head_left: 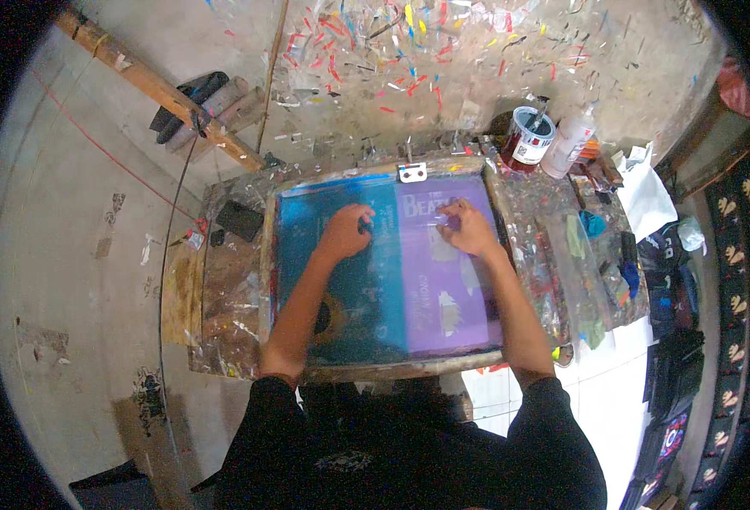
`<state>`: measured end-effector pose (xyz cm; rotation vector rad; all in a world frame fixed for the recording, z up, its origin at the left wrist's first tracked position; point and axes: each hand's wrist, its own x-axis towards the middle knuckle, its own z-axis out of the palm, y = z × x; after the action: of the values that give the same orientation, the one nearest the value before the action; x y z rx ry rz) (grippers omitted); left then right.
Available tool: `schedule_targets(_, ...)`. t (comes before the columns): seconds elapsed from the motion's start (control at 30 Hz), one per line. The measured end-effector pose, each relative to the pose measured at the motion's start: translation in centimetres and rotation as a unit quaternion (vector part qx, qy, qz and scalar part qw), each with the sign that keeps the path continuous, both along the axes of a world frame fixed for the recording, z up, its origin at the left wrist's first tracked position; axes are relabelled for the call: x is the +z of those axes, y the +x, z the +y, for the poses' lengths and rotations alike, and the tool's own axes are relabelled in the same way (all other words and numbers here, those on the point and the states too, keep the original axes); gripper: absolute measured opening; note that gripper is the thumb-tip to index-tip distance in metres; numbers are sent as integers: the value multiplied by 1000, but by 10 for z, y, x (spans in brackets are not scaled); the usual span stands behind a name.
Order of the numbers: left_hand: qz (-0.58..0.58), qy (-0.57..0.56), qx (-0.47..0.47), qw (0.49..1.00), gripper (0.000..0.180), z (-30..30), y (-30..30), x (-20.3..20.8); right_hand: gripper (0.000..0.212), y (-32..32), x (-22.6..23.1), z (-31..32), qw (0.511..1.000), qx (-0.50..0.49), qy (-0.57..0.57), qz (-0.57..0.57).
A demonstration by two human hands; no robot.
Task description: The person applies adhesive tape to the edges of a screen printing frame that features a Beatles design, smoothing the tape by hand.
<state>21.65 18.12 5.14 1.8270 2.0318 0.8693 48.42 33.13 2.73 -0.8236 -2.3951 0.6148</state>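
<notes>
In front of me lies a screen-printing frame (366, 369), wooden-edged, its mesh teal on the left and purple on the right, with pale lettering and shapes in it. Over the teal half, my left hand (347, 232) has its fingers curled in toward the thumb. My right hand (470, 231) is bent in a similar pinch above the purple half, close to the pale lettering at the top. Whatever sits between the fingertips of either hand is too small to make out. A white metal hinge clamp (411, 172) is at the middle of the frame's far edge.
Behind the frame on the right stand an ink can (528, 140) and a whitish plastic bottle (568, 143). Paint-stained scraps (580, 255) cover the bench's right side. A dark block (240, 220) lies left of the frame. Printed dark fabric pieces (736, 302) hang at far right.
</notes>
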Motion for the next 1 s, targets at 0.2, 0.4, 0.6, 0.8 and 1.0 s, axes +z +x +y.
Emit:
schedule_targets(0.2,5,36,-18,999,28,-3,-4,-3,29,-5,17,-2,994,50,-95,1)
schedule_targets(0.4,-8,29,-38,999,16,-2,-10,-9,15,-1,4,4,992,105,10,69)
schedule_targets(0.6,51,62,-63,995,19,-10,-6,3,12,8,33,-1,988,147,4,51)
schedule_targets(0.8,-77,-1,-59,995,10,-18,2,19,10,15,47,-9,987,154,6,40)
schedule_targets(1.0,-80,8,-79,994,10,-22,2,25,11,18,60,-15,987,159,8,33)
